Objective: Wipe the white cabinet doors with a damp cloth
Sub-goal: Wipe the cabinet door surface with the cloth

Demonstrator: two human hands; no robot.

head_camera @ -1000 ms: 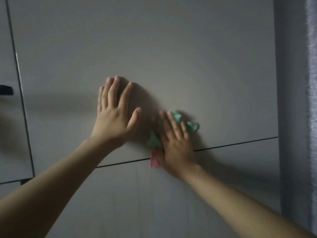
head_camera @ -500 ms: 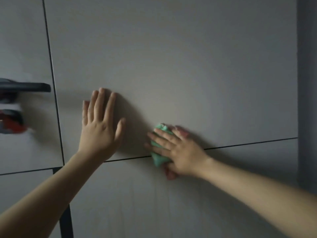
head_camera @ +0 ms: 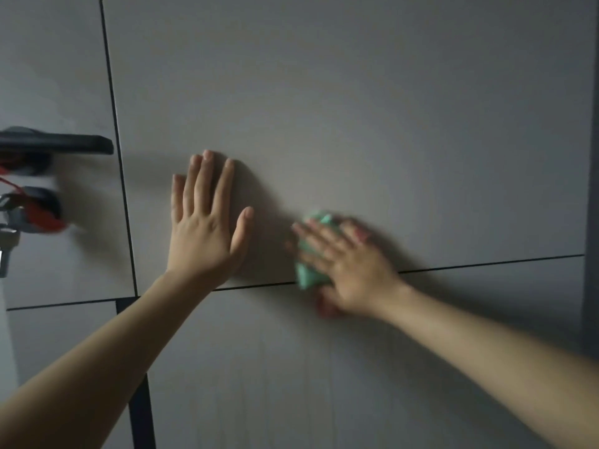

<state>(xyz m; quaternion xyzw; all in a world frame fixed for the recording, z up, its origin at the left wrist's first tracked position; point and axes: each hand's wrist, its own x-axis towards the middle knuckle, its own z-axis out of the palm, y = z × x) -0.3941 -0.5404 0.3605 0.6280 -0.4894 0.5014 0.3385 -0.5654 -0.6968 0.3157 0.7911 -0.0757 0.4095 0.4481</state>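
surroundings: left of the door being wiped there's another panel with a dark handle [head_camera: 56, 144] sticking out, and under it some blurry grey and red stuff [head_camera: 30, 210] that I honestly can't identify. A dark vertical strip [head_camera: 140, 384] runs down between the lower panels, and a darker edge [head_camera: 591, 189] closes off the far right.

in the way: nothing's between the cloth and the door. The left hand's own shadow falls on the panel just right of it, and that's about it.

writing: no brand, label or text that I can read anywhere.

cabinet door [head_camera: 324, 92]: big pale panel filling most of the view, pretty dim lighting. A thin dark gap along its bottom edge separates it from the lower panel [head_camera: 259, 367].

left hand [head_camera: 207, 228]: flat against the door, fingers straight and a bit spread, holding nothing, well left of the cloth.

right hand [head_camera: 350, 264]: fingers stretched out over the cloth, pressing it onto the door, not curled round it. Motion-blurred.

cloth [head_camera: 308, 270]: green, bunched up, with a reddish bit poking out under the palm. It sits low on the door, right over the gap, overlapping the lower panel.

vs half a second ago: the view has swung left, so more of the handle panel shows. Both hands sit in about the same spots on the door, cloth at the same gap.
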